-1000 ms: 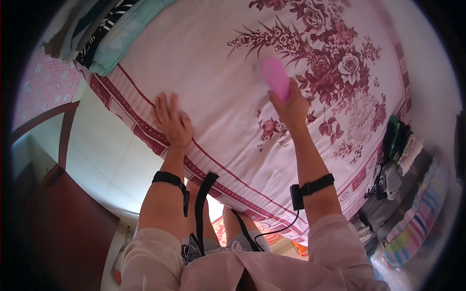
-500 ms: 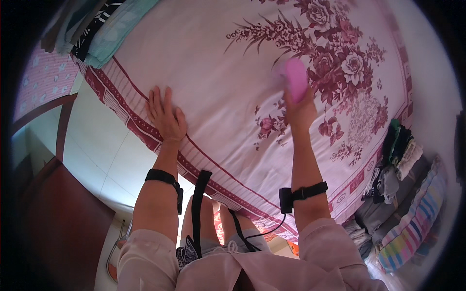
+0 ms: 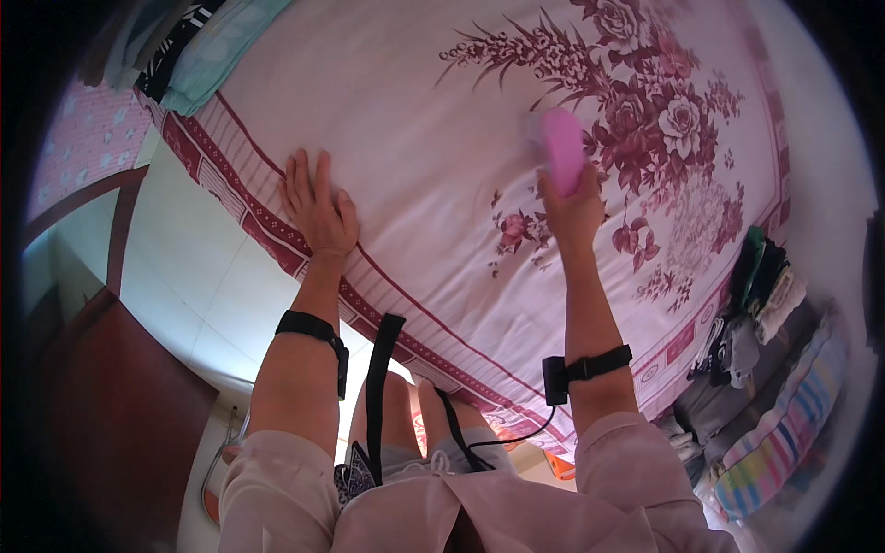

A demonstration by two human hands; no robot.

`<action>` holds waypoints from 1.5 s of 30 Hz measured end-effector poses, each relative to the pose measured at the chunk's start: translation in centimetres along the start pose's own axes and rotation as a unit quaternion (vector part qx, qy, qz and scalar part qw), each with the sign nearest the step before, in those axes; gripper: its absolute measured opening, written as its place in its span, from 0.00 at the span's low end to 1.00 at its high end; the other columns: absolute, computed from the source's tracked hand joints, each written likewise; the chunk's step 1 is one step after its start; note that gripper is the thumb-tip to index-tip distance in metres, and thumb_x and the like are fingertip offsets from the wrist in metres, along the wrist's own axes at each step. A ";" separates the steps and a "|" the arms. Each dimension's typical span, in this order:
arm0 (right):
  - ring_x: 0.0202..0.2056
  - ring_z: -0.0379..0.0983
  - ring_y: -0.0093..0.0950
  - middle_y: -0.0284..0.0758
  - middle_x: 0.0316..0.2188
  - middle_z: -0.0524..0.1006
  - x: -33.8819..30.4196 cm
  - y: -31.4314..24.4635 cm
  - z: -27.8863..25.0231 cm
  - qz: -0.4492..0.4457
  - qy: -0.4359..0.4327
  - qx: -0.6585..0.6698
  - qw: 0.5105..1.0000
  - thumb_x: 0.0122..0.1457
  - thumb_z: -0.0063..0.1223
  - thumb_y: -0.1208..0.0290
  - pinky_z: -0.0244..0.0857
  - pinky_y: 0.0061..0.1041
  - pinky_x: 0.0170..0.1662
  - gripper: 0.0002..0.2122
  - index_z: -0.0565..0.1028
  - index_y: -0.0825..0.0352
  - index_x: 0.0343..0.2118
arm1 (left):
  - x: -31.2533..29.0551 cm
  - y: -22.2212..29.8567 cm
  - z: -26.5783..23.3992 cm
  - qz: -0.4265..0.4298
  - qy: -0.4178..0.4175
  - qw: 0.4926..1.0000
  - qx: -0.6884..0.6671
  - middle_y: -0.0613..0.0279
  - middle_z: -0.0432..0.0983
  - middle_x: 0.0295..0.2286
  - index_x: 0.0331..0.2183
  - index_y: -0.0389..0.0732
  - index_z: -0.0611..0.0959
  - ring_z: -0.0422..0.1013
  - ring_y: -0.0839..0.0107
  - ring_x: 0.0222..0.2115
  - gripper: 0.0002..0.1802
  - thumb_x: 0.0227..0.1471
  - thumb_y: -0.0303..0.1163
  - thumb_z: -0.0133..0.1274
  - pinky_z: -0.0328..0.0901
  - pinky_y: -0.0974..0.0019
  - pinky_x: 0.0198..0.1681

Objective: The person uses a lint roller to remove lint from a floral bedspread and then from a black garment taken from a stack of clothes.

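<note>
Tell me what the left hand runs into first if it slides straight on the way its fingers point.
The left hand lies flat on the floral bedsheet, fingers pointing up the bed. Straight ahead is only bare sheet as far as shows; the folded clothes sit off to its left, likely missed.

We see a matt woven cloth bed sheet (image 3: 442, 157), smooth and pale with dark red printed flowers and a striped border. Our right hand (image 3: 572, 207) grips a pink brush (image 3: 563, 158) of smooth, slightly glossy plastic. Our left hand (image 3: 316, 207) lies on the cloth. The floor tiles (image 3: 184, 276) look hard and smooth. The folded clothes (image 3: 756, 286) are soft fabric.
</note>
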State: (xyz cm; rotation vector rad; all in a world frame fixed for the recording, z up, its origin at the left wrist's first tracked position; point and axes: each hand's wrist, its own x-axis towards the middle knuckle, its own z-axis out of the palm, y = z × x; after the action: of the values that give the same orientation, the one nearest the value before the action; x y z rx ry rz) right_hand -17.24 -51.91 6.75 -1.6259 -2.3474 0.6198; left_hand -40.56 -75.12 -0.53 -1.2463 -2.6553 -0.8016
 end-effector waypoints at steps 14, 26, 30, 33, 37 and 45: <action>0.31 0.74 0.44 0.44 0.30 0.77 -6.8 -1.2 -0.6 -0.074 -0.102 0.040 0.991 0.42 0.66 0.61 0.67 0.39 0.35 0.31 0.68 0.67 0.50 | -0.2 -0.1 0.1 -0.002 0.011 1.000 0.001 0.48 0.54 0.59 0.57 0.45 0.67 0.48 0.49 0.61 0.31 0.51 0.40 0.39 0.36 0.43 0.62; 0.30 0.72 0.41 0.41 0.30 0.76 -13.6 0.8 -1.1 0.064 -0.088 0.023 0.994 0.42 0.66 0.58 0.66 0.39 0.35 0.31 0.69 0.66 0.49 | -0.1 0.0 0.0 -0.008 0.000 1.000 0.002 0.50 0.52 0.60 0.59 0.48 0.64 0.46 0.52 0.62 0.31 0.53 0.38 0.38 0.36 0.41 0.62; 0.29 0.72 0.41 0.41 0.34 0.76 -15.5 -1.3 -0.2 -0.060 -0.166 0.031 0.984 0.43 0.65 0.58 0.66 0.40 0.35 0.30 0.68 0.64 0.49 | 0.1 0.0 -0.1 -0.008 0.000 1.000 -0.004 0.48 0.53 0.60 0.58 0.46 0.66 0.47 0.49 0.61 0.31 0.50 0.40 0.40 0.35 0.41 0.62; 0.30 0.72 0.43 0.41 0.35 0.76 -16.4 -2.2 -0.4 -0.076 -0.154 0.053 0.984 0.43 0.65 0.58 0.65 0.41 0.36 0.30 0.68 0.64 0.49 | 0.1 0.0 0.0 -0.004 0.003 1.000 -0.009 0.48 0.53 0.60 0.58 0.46 0.66 0.46 0.49 0.62 0.31 0.51 0.40 0.40 0.36 0.41 0.62; 0.31 0.72 0.44 0.42 0.35 0.76 -16.6 -4.0 0.4 0.058 -0.103 0.010 0.993 0.43 0.66 0.58 0.65 0.42 0.36 0.31 0.67 0.65 0.50 | 0.1 -0.1 0.0 0.006 0.001 1.000 0.002 0.47 0.53 0.59 0.58 0.45 0.66 0.47 0.48 0.61 0.31 0.52 0.40 0.40 0.38 0.40 0.61; 0.28 0.74 0.45 0.42 0.31 0.77 -18.3 -10.1 4.0 0.066 -0.050 0.045 0.996 0.42 0.65 0.60 0.68 0.38 0.35 0.29 0.68 0.65 0.48 | 0.4 0.3 -0.3 0.001 -0.036 0.999 0.006 0.43 0.52 0.59 0.58 0.43 0.65 0.47 0.44 0.60 0.30 0.57 0.44 0.33 0.38 0.38 0.61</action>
State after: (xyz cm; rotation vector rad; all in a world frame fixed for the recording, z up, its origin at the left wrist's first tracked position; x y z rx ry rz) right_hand -20.65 -72.80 8.91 -1.7568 -2.2570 0.8404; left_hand -40.60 -74.88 -0.01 -1.2995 -2.7095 -0.7543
